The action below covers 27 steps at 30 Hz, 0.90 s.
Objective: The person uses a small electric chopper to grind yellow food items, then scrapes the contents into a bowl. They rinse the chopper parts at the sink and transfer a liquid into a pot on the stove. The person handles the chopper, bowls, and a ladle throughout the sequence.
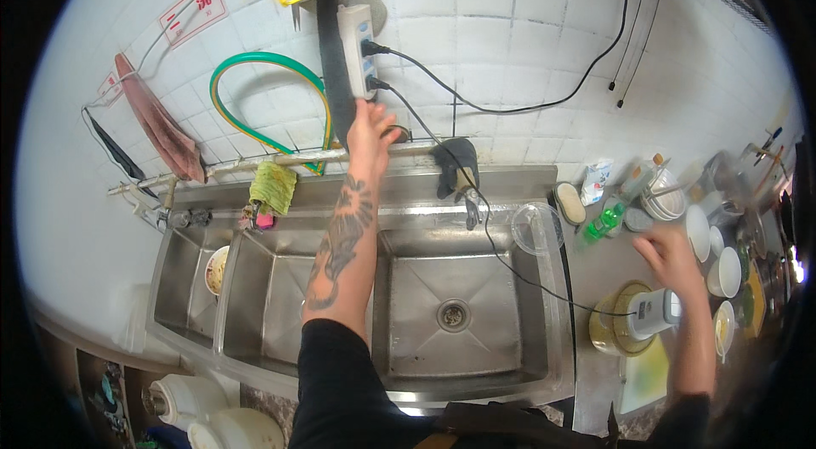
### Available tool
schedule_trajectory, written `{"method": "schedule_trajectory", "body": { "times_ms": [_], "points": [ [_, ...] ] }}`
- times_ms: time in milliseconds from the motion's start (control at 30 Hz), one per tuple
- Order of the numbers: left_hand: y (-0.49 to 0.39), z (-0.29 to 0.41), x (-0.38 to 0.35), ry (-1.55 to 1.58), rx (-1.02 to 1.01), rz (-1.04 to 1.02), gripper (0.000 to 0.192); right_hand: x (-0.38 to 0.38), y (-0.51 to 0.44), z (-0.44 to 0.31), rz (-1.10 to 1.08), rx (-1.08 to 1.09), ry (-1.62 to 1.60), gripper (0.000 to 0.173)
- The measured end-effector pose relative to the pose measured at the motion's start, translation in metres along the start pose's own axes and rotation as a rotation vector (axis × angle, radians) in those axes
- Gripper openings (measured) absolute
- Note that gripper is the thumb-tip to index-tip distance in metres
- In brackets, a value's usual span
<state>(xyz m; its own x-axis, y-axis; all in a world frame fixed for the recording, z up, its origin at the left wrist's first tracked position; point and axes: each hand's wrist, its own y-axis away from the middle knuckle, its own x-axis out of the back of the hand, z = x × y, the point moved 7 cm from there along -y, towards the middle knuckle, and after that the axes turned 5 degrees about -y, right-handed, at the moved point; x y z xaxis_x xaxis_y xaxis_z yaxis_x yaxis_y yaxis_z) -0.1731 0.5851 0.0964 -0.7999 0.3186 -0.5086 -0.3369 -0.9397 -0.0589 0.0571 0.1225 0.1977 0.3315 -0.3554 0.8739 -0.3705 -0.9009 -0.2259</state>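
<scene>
My left hand (371, 127) reaches up to the wall, its thumb tip at the lower end of a white power strip (357, 51). Its fingers are spread and hold nothing visible. Two black plugs sit in the strip. A thin black power cord (488, 219) runs from the lower plug across the sink to an electric food chopper (650, 315), a white motor head on a clear bowl. Over the counter, beyond the chopper, my right hand (669, 258) is curled and slightly blurred. Its palm side is hidden, so whether it holds anything is unclear.
Below my left arm is a stainless steel sink (446, 379) with several basins. Near my right hand stand a green bottle (604, 223), white bowls (724, 272) and a cutting board (644, 379). A green hose (268, 58) loops against the tiled wall. Plastic jugs (197, 395) stand lower left.
</scene>
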Motion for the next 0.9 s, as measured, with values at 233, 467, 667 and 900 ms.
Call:
{"method": "schedule_trajectory", "body": {
  "times_ms": [233, 467, 667, 900],
  "points": [
    [-0.039, 0.011, -0.007, 0.397, -0.047, 0.047, 0.064, -0.097, -0.176, -0.168, -0.145, 0.366, -0.104, 0.027],
    [0.008, 0.022, -0.031, 0.192, -0.098, -0.253, 0.053, -0.136, -0.253, -0.204, 0.24, 0.189, -0.201, 0.038],
    [0.018, 0.056, -0.03, -0.156, -0.281, -0.132, 0.055, -0.137, -0.251, -0.213, 0.129, 0.274, -0.671, 0.042],
    [-0.002, 0.057, -0.025, -0.009, -0.182, -0.042, 0.05, -0.07, -0.207, -0.183, 0.021, -0.056, -1.126, 0.035]
  ]
}}
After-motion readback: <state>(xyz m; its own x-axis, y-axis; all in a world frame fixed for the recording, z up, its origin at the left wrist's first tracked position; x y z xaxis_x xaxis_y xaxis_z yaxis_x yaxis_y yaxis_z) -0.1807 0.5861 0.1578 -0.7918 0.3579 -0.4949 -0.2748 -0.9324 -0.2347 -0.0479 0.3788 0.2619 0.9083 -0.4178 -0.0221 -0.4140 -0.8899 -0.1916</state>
